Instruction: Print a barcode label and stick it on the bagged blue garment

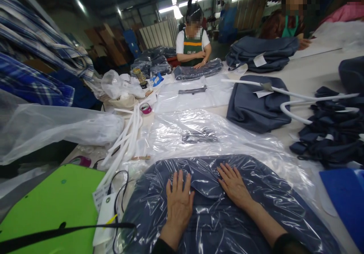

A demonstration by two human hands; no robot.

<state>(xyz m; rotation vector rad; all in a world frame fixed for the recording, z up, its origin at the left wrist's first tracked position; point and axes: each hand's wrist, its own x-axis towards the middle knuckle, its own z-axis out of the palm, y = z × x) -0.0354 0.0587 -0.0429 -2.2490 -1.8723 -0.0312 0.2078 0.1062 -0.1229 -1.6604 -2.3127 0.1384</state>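
A folded dark blue garment in a clear plastic bag lies on the table right in front of me. My left hand rests flat on the bag, fingers spread, left of the collar. My right hand presses flat on it just to the right, fingers together and pointing away. Neither hand holds anything. Beyond the garment lies a stack of empty clear bags with dark printing.
White hangers and a tape roll lie at left, a green board at near left. Folded blue garments and dark straps cover the right. A person in a green apron works across the table; another person sits at far right.
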